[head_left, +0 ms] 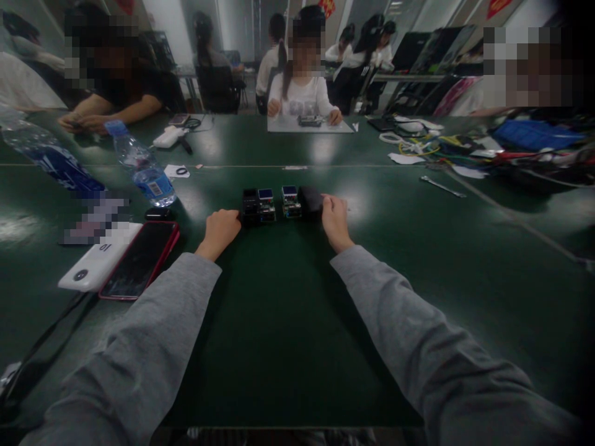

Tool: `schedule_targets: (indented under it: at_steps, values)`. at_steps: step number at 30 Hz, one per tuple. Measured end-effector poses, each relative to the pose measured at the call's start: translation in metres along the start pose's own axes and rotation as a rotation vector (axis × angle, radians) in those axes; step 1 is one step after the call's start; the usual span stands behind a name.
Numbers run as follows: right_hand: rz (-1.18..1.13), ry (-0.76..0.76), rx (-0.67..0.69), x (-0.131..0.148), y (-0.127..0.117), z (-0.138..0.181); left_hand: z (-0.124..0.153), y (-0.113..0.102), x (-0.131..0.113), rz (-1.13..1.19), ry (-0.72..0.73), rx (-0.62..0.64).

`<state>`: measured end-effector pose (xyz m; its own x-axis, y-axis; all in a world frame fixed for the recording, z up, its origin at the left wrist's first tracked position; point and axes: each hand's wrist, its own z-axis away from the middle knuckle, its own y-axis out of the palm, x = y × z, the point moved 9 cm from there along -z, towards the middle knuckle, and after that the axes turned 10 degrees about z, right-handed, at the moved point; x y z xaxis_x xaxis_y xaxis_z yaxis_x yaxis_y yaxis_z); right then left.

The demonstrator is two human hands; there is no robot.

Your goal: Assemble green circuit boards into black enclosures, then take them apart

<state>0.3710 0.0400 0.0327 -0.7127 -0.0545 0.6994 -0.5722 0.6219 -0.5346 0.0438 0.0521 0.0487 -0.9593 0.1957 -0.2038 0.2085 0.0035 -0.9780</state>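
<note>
Fingers curled, the left hand [220, 231] meets the left case [250, 205] and the right hand [335, 222] the right case [310, 202], boards [267, 210] between, on a green table [288, 334]; whether either grips, I can't tell.

Left case [250, 207]: black, boxy, leftmost
Left board [268, 210]: screen [265, 194] at far end
Right board [292, 208]: similar, gap between boards
Right case [310, 201]: black, rightmost

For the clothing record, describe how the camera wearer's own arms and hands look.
The arms are in long, plain grey sleeves, creased along the forearms and reaching close to the wrists, with no print or marking visible. The left hand and right hand are bare, without gloves; no watch or ring can be made out.
</note>
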Motion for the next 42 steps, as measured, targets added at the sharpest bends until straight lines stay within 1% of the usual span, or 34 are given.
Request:
schedule_targets:
  at_steps: [5,12,16,20,23,29,37,42]
  values:
    - [-0.04,-0.014,0.015,0.002,0.003,0.002,0.0,0.0,0.0,-0.003,0.002,0.001]
    - [0.046,-0.198,0.009,0.03,-0.001,0.009,0.001,-0.001,0.0,0.002,-0.017,0.016]
    - [0.022,-0.209,0.013,0.034,-0.003,0.01,0.0,0.001,0.001,0.011,-0.014,0.023]
    - [0.004,-0.224,0.078,0.039,0.0,0.011,-0.001,0.001,0.0,-0.007,-0.003,0.005]
    - [0.021,-0.227,0.112,0.041,0.002,0.012,0.0,0.0,0.001,-0.025,-0.019,0.008]
    - [0.017,-0.215,0.12,0.041,0.003,0.012,0.001,0.0,0.0,-0.012,-0.031,0.028]
    - [-0.01,-0.107,0.065,0.032,-0.003,0.01,0.002,0.0,0.0,0.015,-0.008,0.004]
    - [-0.01,-0.098,0.042,0.026,-0.002,0.008,0.001,-0.001,-0.001,0.008,-0.016,0.013]
